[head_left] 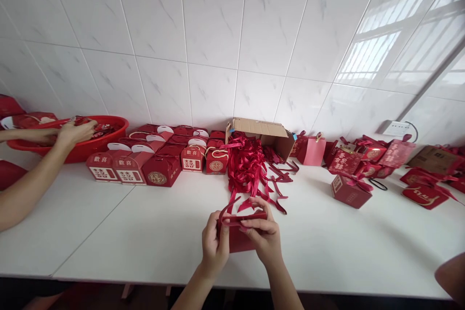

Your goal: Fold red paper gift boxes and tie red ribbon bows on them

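A small dark red box (237,242) is held just above the white counter (145,232), near its front edge, between both hands. The left hand (215,244) is closed on the box's left side, and the right hand (264,238) is clamped on its right side and top. A red ribbon (242,216) is stretched across the box's top, one loose end curled up at the left. Behind it, a heap (247,167) of red ribbons is spilled from a carton (263,130). A row of gift boxes (156,162) is lined up to the left, and another person's hand (77,131) is laid over a red basin (94,149).
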The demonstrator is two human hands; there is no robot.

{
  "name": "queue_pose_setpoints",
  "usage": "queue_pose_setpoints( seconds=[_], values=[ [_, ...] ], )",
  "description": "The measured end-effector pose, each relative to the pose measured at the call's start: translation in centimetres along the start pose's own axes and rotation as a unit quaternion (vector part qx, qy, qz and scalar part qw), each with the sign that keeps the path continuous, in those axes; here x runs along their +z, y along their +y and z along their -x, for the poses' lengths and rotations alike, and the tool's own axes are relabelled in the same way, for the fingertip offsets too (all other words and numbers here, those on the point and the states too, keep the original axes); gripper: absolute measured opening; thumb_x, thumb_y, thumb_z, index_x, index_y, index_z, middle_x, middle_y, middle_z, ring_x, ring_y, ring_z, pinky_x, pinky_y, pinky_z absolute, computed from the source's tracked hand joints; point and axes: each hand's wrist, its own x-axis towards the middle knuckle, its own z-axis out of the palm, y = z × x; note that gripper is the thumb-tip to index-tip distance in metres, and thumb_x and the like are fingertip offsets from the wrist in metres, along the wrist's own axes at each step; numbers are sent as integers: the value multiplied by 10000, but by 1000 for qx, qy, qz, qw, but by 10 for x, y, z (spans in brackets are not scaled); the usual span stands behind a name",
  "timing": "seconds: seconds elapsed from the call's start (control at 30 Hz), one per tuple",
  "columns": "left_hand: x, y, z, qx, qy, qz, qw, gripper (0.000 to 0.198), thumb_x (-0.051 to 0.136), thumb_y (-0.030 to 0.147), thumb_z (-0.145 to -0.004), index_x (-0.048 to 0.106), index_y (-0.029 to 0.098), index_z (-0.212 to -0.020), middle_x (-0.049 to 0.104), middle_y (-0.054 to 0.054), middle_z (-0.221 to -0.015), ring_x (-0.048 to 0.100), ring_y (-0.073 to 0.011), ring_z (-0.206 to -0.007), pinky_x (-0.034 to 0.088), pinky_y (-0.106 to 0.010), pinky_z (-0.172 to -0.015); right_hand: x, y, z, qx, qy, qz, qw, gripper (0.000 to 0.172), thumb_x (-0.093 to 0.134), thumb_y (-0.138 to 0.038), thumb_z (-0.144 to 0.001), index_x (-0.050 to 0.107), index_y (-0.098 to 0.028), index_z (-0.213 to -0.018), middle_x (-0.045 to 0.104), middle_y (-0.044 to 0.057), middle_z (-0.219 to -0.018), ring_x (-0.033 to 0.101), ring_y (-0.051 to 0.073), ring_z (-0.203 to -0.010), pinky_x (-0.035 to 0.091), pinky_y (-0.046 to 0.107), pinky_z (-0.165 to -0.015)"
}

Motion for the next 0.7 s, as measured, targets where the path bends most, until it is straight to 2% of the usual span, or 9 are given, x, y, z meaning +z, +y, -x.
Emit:
queue_pose_setpoints(
  seconds=[0.13, 0.3, 0.37, 0.43, 0.5, 0.57, 0.63, 0.7],
  values=[
    [-2, -2, 5, 24, -2, 8, 1000, 147, 427, 276, -945, 546, 190, -930, 607, -17, -766, 579, -137, -649, 502, -236, -649, -3, -2, 2, -30, -14, 3, 999, 132, 732, -225, -779, 768, -346, -821, 542, 29, -1247, 527, 227, -1118, 457, 379, -907],
    [-4, 0, 10, 47, -6, 10, 999, 154, 429, 250, -943, 567, 186, -969, 619, -40, -816, 606, -148, -715, 517, -244, -692, -1, -4, 8, -53, -15, 16, 998, 102, 690, -199, -811, 719, -297, -818, 519, 29, -1242, 526, 198, -1065, 462, 363, -888],
    [-5, 0, 14, 54, -14, 14, 998, 147, 423, 216, -943, 562, 188, -983, 635, -54, -860, 624, -157, -774, 524, -249, -722, 0, -5, 12, -37, 19, -10, 999, 178, 717, -196, -784, 642, -285, -919, 505, 37, -1253, 549, 185, -1016, 478, 365, -872],
    [-6, -1, 18, 69, -25, 24, 997, 140, 420, 187, -940, 547, 192, -999, 648, -64, -903, 637, -168, -832, 531, -262, -755, 0, -5, 15, -6, 49, -47, 998, 377, 773, -218, -730, 538, -286, -1018, 534, 49, -1209, 576, 182, -968, 500, 362, -839],
    [-6, -1, 21, 85, -37, 34, 995, 135, 425, 168, -932, 534, 195, -1006, 654, -74, -943, 642, -180, -877, 537, -279, -777, -2, -5, 17, 25, 33, -62, 997, 451, 804, -253, -697, 497, -272, -1028, 588, 50, -1102, 597, 188, -932, 516, 341, -790],
    [-7, -1, 23, 100, -43, 38, 993, 136, 427, 153, -926, 527, 197, -1008, 655, -80, -968, 645, -185, -900, 541, -284, -777, -4, -5, 18, 31, -8, -52, 998, 398, 797, -287, -707, 516, -252, -987, 610, 49, -1019, 604, 196, -924, 518, 320, -760],
    [-6, 0, 24, 109, -43, 36, 992, 144, 426, 139, -924, 524, 197, -1012, 656, -84, -981, 646, -186, -915, 545, -281, -773, -7, -6, 20, 7, -11, -37, 999, 380, 779, -316, -728, 521, -247, -999, 597, 67, -1051, 595, 210, -970, 516, 329, -769],
    [-6, 0, 24, 112, -39, 34, 992, 152, 425, 132, -923, 523, 195, -1021, 658, -87, -984, 648, -187, -925, 546, -285, -780, -8, -7, 22, -32, 26, -16, 999, 408, 763, -330, -745, 500, -254, -1048, 558, 91, -1145, 564, 231, -1053, 505, 357, -804]
  ],
)
